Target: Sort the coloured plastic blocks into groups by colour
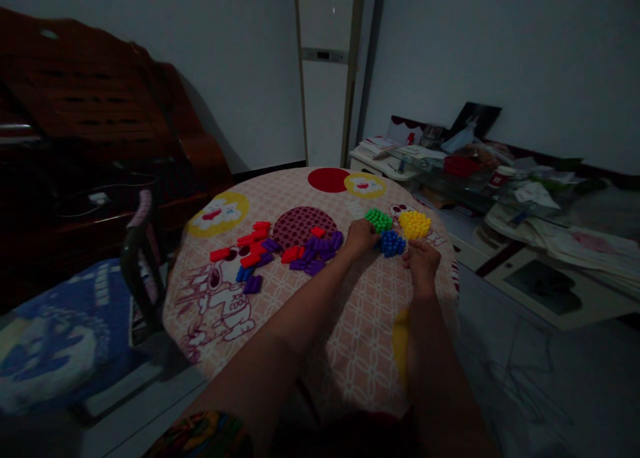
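Observation:
My left hand [361,239] rests on the round table, fingers curled, against the left side of a green cluster [379,220] and a blue cluster [393,243] of small knobbly pieces. My right hand [423,263] is to the right of the blue cluster and just below a yellow cluster [415,225] of similar pieces. Its fingers are bent together; whatever lies between them is too small and dark to make out. To the left lie scattered purple pieces [315,253], red pieces [255,250] and a blue piece [245,273], short and ribbed.
A patterned cloth [365,338] covers the table. At left stand a chair with a blue seat [65,338] and a dark wooden bench [100,105]. A cluttered low cabinet [500,238] runs along the right wall. A tall white unit [325,105] stands behind.

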Motion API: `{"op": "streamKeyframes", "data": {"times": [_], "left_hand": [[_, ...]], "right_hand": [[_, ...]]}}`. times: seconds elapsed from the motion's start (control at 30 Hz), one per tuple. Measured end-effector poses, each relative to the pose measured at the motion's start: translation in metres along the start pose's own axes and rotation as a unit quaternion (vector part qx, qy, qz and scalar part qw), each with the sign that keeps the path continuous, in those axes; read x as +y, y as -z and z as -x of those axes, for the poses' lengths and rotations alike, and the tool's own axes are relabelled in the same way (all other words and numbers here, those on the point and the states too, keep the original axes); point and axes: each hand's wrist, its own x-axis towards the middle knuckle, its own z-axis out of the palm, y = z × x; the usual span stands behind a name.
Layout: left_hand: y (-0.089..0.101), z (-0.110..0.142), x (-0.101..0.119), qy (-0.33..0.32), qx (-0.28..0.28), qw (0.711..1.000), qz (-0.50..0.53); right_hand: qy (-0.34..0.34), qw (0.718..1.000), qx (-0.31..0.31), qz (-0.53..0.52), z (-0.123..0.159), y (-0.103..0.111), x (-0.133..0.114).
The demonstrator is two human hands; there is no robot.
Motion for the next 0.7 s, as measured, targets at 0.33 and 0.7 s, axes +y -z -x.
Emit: {"op": "streamKeyframes", "data": {"times": [0.33, 0.7], "left_hand": [[-0.005, 0.01, -0.009, 0.055, -0.047, 0.995, 0.068], [-0.012, 0.012, -0.001, 0.047, -0.049, 0.995, 0.073]], "right_hand": [[-0.003, 1.0, -0.001, -0.002, 0.0, -0.001, -0.001], [0.005, 1.0, 0.003, -0.001, -0.001, -0.001, 0.002]]}}
